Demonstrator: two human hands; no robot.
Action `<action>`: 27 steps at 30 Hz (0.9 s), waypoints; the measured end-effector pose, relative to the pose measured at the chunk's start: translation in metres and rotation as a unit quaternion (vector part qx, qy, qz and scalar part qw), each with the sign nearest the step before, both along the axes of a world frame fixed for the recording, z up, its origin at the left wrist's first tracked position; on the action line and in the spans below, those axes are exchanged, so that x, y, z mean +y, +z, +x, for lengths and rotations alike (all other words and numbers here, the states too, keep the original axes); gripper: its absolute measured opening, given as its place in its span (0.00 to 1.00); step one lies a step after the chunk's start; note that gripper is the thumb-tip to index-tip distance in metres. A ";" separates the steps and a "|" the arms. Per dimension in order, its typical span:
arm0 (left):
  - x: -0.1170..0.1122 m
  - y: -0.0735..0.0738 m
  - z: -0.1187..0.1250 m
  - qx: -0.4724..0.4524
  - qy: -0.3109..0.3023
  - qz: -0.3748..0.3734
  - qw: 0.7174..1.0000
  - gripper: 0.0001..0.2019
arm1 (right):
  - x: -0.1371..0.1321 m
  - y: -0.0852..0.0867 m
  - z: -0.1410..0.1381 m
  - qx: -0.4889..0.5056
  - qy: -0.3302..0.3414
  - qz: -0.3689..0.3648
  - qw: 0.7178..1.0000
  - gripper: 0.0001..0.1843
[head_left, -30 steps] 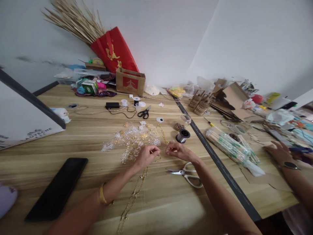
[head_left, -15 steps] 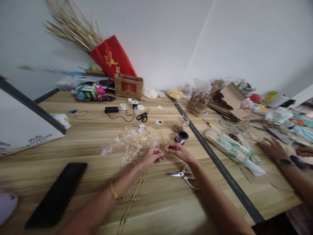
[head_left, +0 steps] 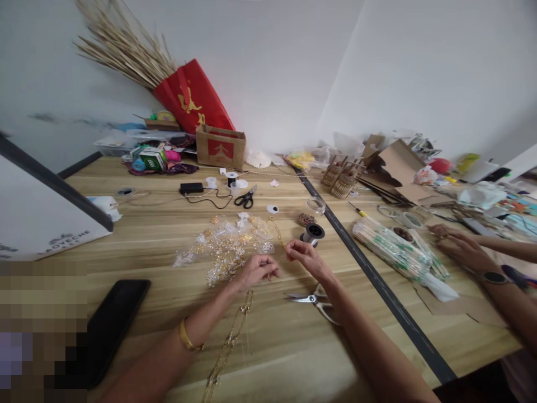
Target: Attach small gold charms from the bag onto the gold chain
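My left hand (head_left: 257, 271) is above the table with its fingers curled together; what they hold, if anything, is too small to see. My right hand (head_left: 307, 258) pinches thumb against fingers just right of it, also on something I cannot make out. A short gold chain (head_left: 274, 226) lies beyond the right fingertips, its near end close to them. Behind the left hand spread clear and gold beads (head_left: 229, 254) on plastic bags. A long gold chain with clear beads (head_left: 226, 344) runs towards the front edge. White-handled scissors (head_left: 312, 299) lie beside my right forearm.
A wire spool (head_left: 312, 234) and a tub of small beads (head_left: 308, 217) stand behind my right hand. Black scissors (head_left: 246, 197) lie farther back. A phone (head_left: 119, 319) is at left. Another person's hands (head_left: 464, 249) are by bagged sticks (head_left: 390, 249) at right.
My hands have moved slightly apart, the left a little left and the right a little right. At far right, the other person's two hands have come together.
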State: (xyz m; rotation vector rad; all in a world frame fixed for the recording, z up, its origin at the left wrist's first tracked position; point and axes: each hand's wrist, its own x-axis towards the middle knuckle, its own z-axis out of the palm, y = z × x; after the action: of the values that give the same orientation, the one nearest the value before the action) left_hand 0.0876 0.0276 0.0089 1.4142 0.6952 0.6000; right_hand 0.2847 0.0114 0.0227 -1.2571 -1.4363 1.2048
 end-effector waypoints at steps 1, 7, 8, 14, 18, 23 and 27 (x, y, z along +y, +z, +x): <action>-0.001 0.001 -0.001 -0.008 0.000 -0.023 1.000 0.12 | 0.000 0.000 -0.001 -0.001 0.001 0.000 1.000 0.15; -0.011 0.003 -0.006 -0.079 0.013 -0.192 0.978 0.14 | 0.000 -0.004 -0.004 0.001 0.002 0.002 1.000 0.16; -0.011 0.002 -0.006 -0.077 0.017 -0.198 0.977 0.14 | 0.000 -0.007 -0.003 0.000 0.002 0.004 1.000 0.17; -0.010 -0.003 -0.009 -0.005 0.032 -0.190 0.981 0.16 | 0.004 -0.023 0.000 -0.013 0.008 0.013 1.000 0.17; -0.008 -0.004 -0.010 0.025 0.030 -0.191 0.981 0.16 | 0.006 -0.026 -0.001 -0.024 -0.023 0.027 0.999 0.17; -0.006 -0.001 -0.011 0.046 0.021 -0.201 0.978 0.16 | 0.006 -0.027 -0.001 -0.040 -0.045 0.029 0.998 0.17; -0.006 0.001 -0.013 0.051 0.013 -0.203 0.978 0.16 | 0.007 -0.028 -0.001 -0.049 -0.054 0.030 0.997 0.18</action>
State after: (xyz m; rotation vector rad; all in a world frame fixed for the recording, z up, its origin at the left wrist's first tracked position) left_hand 0.0749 0.0214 0.0098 1.0613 0.8648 0.3794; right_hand 0.2836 0.0187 -0.0056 -1.3506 -1.4457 1.0331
